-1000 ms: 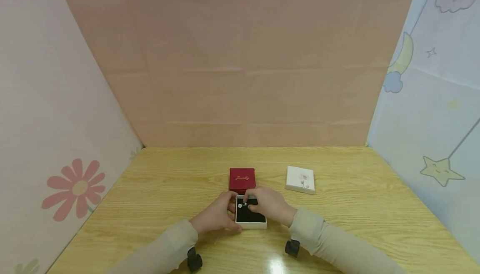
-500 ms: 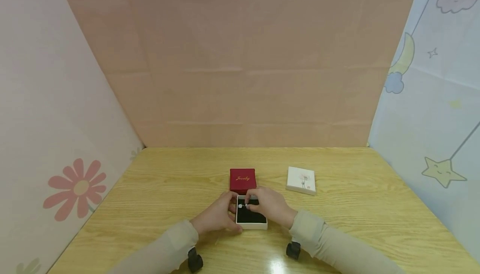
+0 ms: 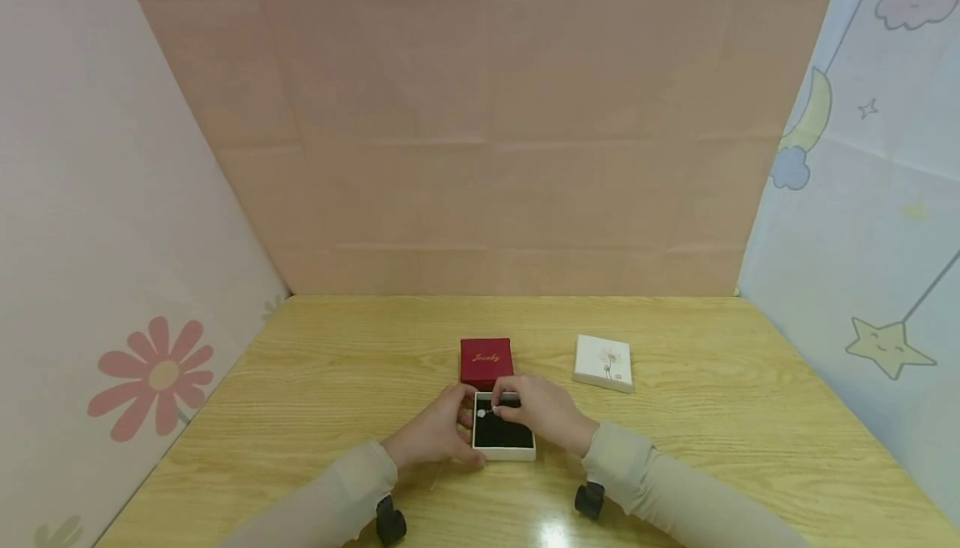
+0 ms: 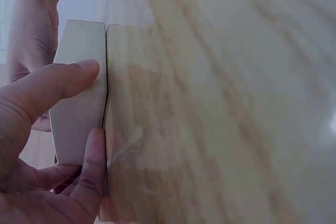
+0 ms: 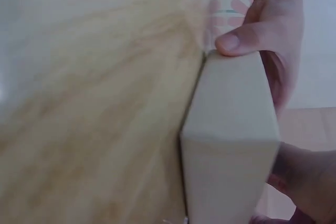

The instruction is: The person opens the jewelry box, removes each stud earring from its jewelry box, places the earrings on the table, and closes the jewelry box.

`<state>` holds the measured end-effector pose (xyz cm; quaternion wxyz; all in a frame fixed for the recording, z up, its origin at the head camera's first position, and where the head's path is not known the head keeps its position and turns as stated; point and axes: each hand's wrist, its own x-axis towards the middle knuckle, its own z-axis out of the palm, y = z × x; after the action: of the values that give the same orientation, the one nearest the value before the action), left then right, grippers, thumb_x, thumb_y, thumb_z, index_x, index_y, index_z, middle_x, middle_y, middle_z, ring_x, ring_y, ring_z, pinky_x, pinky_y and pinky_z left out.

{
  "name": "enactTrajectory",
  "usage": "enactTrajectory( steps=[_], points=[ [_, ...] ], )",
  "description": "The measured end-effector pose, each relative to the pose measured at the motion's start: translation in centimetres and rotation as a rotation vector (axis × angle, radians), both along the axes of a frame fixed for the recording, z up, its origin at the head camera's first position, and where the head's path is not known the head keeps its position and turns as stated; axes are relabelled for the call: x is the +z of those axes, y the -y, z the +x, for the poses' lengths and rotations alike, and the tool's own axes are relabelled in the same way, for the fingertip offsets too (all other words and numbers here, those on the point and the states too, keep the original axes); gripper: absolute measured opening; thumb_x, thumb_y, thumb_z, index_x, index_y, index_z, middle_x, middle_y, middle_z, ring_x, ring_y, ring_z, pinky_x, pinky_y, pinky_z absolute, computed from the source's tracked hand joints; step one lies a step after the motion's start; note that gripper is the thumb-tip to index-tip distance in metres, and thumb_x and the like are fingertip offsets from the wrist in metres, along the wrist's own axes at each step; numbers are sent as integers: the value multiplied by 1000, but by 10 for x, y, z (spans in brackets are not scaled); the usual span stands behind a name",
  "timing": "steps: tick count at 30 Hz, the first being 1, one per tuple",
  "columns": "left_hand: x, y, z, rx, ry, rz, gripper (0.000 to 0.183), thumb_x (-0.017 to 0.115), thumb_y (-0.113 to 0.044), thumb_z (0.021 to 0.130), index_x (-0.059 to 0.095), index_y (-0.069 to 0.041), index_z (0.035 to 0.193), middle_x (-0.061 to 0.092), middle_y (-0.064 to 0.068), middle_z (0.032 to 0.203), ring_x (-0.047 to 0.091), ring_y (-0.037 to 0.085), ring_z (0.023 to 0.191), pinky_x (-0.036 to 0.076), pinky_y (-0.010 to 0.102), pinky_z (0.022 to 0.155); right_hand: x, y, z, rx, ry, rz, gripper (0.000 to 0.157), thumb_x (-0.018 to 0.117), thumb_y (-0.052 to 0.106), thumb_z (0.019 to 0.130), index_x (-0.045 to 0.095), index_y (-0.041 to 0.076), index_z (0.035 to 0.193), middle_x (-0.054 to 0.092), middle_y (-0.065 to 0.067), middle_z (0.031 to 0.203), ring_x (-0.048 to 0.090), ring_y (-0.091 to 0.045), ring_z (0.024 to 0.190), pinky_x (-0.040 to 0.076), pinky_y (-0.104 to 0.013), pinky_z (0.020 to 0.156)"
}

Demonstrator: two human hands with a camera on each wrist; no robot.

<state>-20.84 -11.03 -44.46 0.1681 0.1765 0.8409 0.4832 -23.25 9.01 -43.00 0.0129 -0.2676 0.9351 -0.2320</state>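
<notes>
A white open box (image 3: 504, 454) with a black insert (image 3: 512, 436) sits on the table in front of me. My left hand (image 3: 435, 434) grips its left side; in the left wrist view the thumb (image 4: 79, 77) lies along the box's near wall. A small white, flower-like piece of jewelry (image 3: 482, 414) lies on the insert, near its upper left. Just right of it, my right hand (image 3: 546, 411) reaches in from above, its thumb and index finger pinching a tiny silvery piece of jewelry. The fingers mostly cover that piece, and its exact kind is hidden.
Directly behind the open box stands a red box (image 3: 485, 358) marked "Jewelry". A flat white lid (image 3: 603, 360) with a flower print lies farther right on the wooden table (image 3: 360, 348). Pale printed side walls and a pinkish backdrop enclose the table.
My right thumb and index finger have drawn together around the tiny piece over the insert. The left hand keeps its grip, and the boxes stay in place.
</notes>
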Motion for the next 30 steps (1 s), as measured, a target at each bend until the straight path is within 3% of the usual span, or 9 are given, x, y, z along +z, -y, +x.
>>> enactTrajectory(
  steps=[6,15,21,30],
  points=[
    [0,-1,1,3,16,2,82,87,-13,60,39,-6,126,47,5,107,53,19,89,52,28,73,16,-13,-5,14,89,-137,7,66,26,86,59,27,84,60,9,85,57,-13,78,48,-30,64],
    [1,-1,1,6,20,-1,84,88,-11,59,39,-5,126,46,7,107,53,20,88,52,31,74,48,-42,-12,-35,81,-273,4,64,27,87,63,24,90,62,7,90,59,-18,85,49,-34,73],
    [2,1,0,13,20,-12,83,87,-12,60,39,-7,126,47,4,107,54,19,89,52,30,75,43,-60,-16,-37,91,-259,5,64,28,87,62,24,87,61,7,88,58,-17,84,48,-32,72],
    [1,0,2,13,23,8,85,88,-10,59,37,-3,127,46,7,108,53,21,89,52,31,75,19,-81,-13,-13,177,-184,5,65,20,87,62,19,84,59,1,81,57,-16,71,47,-31,61]
  ],
)
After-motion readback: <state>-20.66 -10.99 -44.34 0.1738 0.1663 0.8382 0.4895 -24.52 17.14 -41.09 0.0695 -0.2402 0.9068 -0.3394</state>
